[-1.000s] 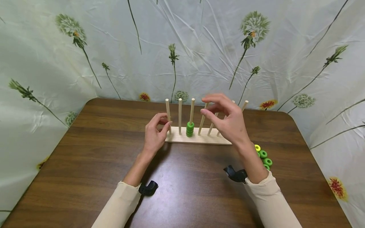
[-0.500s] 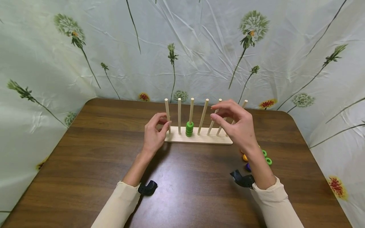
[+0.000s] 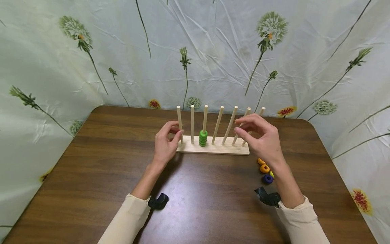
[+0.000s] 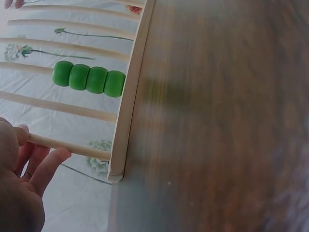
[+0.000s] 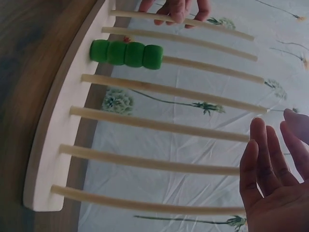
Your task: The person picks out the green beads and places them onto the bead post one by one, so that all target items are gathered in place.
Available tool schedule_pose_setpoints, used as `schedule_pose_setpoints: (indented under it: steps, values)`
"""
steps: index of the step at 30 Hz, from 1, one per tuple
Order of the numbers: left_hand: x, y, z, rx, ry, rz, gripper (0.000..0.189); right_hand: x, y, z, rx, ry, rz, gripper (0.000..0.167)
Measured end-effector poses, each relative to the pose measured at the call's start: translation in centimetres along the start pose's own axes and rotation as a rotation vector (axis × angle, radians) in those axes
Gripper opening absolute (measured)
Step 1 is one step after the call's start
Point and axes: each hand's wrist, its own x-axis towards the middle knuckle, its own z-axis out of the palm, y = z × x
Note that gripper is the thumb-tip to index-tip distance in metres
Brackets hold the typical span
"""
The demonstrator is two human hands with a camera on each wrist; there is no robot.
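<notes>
A wooden peg rack [image 3: 225, 150] with several upright pegs stands on the table. Several green rings [image 3: 202, 138] are stacked on its third peg from the left. My left hand [image 3: 166, 140] holds the leftmost peg [image 4: 82, 149] between thumb and fingers. My right hand [image 3: 262, 137] is raised at the right-hand pegs, and nothing shows between its thumb and fingers. In the right wrist view its fingers [image 5: 275, 162] are near the pegs' upper ends.
Loose orange rings [image 3: 264, 168] and a purple ring [image 3: 267, 179] lie on the brown table [image 3: 198, 203], right of the rack. A yellow ring is partly hidden by my right forearm. A floral curtain [image 3: 152, 67] hangs behind the table.
My right hand has moved right along the rack, uncovering the middle pegs and the orange and purple rings; its forearm now covers the loose green rings. My left hand has stayed at the leftmost peg.
</notes>
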Motion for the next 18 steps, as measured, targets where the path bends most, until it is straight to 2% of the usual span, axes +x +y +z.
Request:
schedule_pose_setpoints:
  steps: [10,18]
  values:
    - [0.1,-0.1,0.1,0.016,-0.003,0.021,0.022,-1.1,0.8,-1.2,-0.024,-0.030,0.058,0.026]
    - [0.1,-0.1,0.1,0.014,-0.004,0.023,0.022,-2.1,1.6,-1.9,-0.098,-0.060,0.095,0.024]
